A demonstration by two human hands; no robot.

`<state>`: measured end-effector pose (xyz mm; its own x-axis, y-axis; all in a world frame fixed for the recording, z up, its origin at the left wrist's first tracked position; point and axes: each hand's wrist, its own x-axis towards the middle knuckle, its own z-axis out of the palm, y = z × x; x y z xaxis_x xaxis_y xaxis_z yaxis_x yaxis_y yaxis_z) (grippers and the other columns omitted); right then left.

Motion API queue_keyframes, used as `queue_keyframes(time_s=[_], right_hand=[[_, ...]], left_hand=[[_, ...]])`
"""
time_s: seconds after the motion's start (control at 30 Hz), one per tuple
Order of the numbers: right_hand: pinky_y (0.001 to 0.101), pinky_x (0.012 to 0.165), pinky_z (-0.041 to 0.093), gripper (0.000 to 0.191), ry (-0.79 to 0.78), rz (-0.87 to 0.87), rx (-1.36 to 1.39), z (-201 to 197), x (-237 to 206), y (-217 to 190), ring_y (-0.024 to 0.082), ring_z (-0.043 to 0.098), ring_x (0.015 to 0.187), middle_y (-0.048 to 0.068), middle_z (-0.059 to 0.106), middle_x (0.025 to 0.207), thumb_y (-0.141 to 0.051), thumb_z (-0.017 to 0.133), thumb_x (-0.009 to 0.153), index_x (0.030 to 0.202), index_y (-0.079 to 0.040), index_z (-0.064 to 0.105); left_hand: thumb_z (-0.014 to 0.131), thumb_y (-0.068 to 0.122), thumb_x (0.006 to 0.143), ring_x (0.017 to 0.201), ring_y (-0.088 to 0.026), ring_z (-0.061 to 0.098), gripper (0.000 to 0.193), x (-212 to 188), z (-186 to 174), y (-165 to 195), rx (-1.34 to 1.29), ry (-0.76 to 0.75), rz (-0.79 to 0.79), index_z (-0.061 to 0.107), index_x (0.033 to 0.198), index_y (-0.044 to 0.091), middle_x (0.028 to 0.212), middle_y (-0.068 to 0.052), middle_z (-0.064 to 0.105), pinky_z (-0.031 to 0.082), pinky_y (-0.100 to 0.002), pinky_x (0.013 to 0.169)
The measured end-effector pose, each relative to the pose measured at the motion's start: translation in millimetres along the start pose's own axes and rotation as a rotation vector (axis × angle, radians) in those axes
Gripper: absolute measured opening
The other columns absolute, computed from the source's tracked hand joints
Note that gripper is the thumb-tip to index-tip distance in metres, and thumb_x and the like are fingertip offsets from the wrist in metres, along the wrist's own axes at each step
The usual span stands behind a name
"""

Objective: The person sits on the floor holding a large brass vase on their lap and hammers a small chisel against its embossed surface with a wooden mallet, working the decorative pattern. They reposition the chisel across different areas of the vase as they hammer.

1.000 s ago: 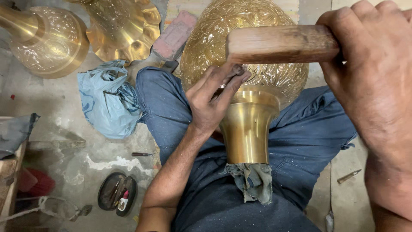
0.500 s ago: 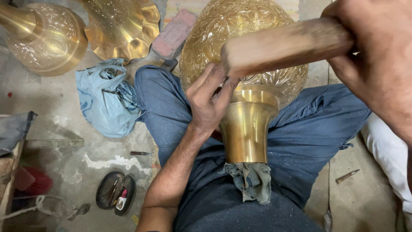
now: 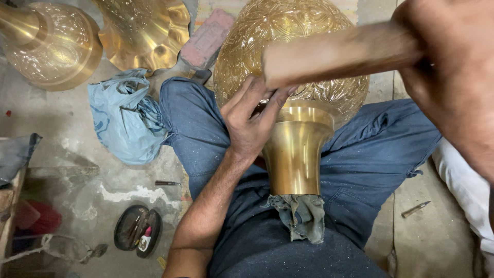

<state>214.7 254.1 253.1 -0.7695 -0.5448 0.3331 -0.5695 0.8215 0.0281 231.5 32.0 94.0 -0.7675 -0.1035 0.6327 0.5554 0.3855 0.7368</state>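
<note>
No signs or screens in view. 1 crumpled pale-blue plastic bag [image 3: 126,121] lies on the floor [image 3: 77,175], just left of the person's knee. 1 small dark oval case [image 3: 138,235] lies open on the floor at lower left; inside it, a small white bottle with a red cap [image 3: 145,240], label too small to make out. No other packages seen.

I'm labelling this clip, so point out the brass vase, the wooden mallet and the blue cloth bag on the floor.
brass vase [image 3: 296,154]: head view, on its smooth flared neck.
wooden mallet [image 3: 334,54]: head view, middle of the wooden block.
blue cloth bag [image 3: 126,121]: head view, centre of the crumpled fabric.
</note>
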Motion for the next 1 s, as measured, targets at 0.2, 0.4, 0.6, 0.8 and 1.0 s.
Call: queue_keyframes(time_s=[0.2, 0.4, 0.6, 0.8, 1.0], right_hand=[[0.0395, 0.069, 0.050, 0.025, -0.166, 0.244, 0.227, 0.8, 5.8, -2.9, 0.029, 0.065, 0.080, 0.019, 0.062, 0.095, 0.007, 0.074, 0.098, 0.119, 0.004, 0.062], [0.0360, 0.077, 0.056, 0.030, -0.053, 0.013, -0.125, -8.0, 1.4, -9.9, 0.027, 0.069, 0.089, 0.013, 0.065, 0.096, 0.002, 0.078, 0.084, 0.110, -0.003, 0.064], [0.0415, 0.077, 0.052, 0.031, -0.050, 0.078, 0.078, -5.4, 2.8, -10.0, 0.034, 0.067, 0.089, 0.020, 0.064, 0.100, 0.006, 0.080, 0.090, 0.116, 0.003, 0.063], [0.0375, 0.080, 0.057, 0.027, -0.050, -0.036, -0.331, -3.9, -5.4, -9.6, 0.029, 0.070, 0.092, 0.015, 0.067, 0.100, 0.003, 0.082, 0.088, 0.109, -0.004, 0.065], [0.0397, 0.080, 0.056, 0.032, -0.028, 0.099, 0.198, 9.6, -2.1, -1.2, 0.030, 0.069, 0.095, 0.020, 0.065, 0.104, 0.009, 0.075, 0.094, 0.121, 0.003, 0.059]], left_hand=[[0.082, -0.003, 0.096, 0.084, -0.012, 0.070, 0.028, -1.9, -2.3, -1.1, 0.011, -0.009, 0.016, 0.069, 0.120, 0.000, 0.100, -0.009, 0.070, 0.059, -0.027, 0.072], [0.083, -0.002, 0.093, 0.083, -0.014, 0.070, 0.030, -5.6, -2.1, -5.6, 0.027, -0.019, -0.044, 0.071, 0.120, 0.000, 0.095, -0.009, 0.070, 0.057, -0.025, 0.067], [0.083, -0.001, 0.096, 0.085, -0.012, 0.074, 0.034, -7.2, -0.6, -5.7, -0.042, 0.019, -0.010, 0.069, 0.127, 0.001, 0.109, -0.008, 0.075, 0.062, -0.025, 0.074], [0.078, -0.003, 0.098, 0.096, -0.016, 0.076, 0.035, -6.9, 0.8, -3.6, -0.125, 0.012, 0.022, 0.064, 0.131, 0.000, 0.117, -0.013, 0.072, 0.067, -0.028, 0.081], [0.084, -0.001, 0.095, 0.076, -0.012, 0.068, 0.034, -6.2, -1.0, -4.1, 0.073, 0.003, -0.019, 0.069, 0.126, 0.000, 0.095, -0.008, 0.067, 0.057, -0.026, 0.066]])
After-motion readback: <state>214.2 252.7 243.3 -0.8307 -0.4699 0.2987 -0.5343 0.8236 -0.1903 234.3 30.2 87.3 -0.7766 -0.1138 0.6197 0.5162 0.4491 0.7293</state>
